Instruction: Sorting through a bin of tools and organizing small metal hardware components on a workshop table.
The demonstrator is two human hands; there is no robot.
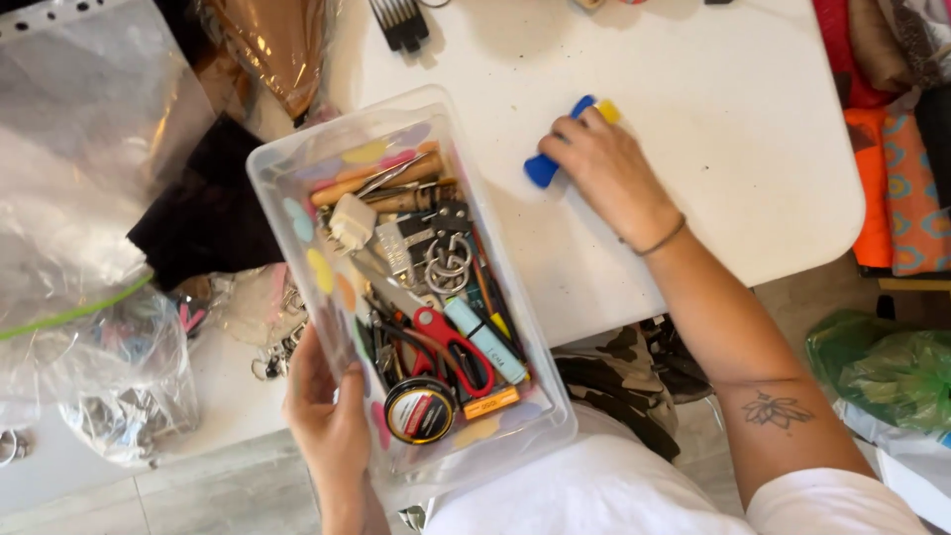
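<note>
left hand (327,421) grips box (272,188) at table (713,129) front edge | right hand (604,163) fingers closed on blue-yellow tool (545,166) mid-table | step: sorting tools | next: needs a gentle lift

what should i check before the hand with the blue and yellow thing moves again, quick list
1. Right hand grips the blue and yellow handled tool on the white table: ok.
2. Left hand steadies the clear plastic bin: ok.
3. Bin fully on the table: not ok, its near end overhangs the edge.
4. Room in the bin: not ok, red-handled scissors and round tape measure crowd it.
5. Tool's working end: cannot tell, hidden.
</note>
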